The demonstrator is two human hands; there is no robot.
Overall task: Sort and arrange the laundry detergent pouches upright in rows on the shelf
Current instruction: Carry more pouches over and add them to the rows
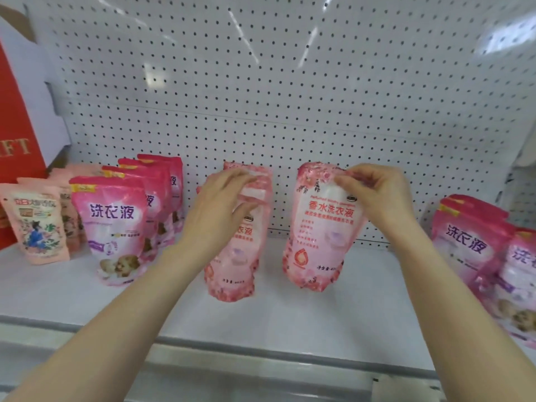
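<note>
The left hand (pixel 223 198) grips left floral pouch (pixel 229 265), right hand (pixel 374 192) pinches right floral pouch (pixel 316 242) beside it; flat bases on shelf (pixel 275 311) should steady them

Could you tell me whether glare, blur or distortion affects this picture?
Head view: glare streaks cross the pegboard near the top. Head view: wide-angle distortion bends its hole rows. Head view: big print on the right floral pouch, pinched by the right hand, reads clearly, fine print is blurred; the left hand grips the left floral pouch, partly hiding its print.
</note>
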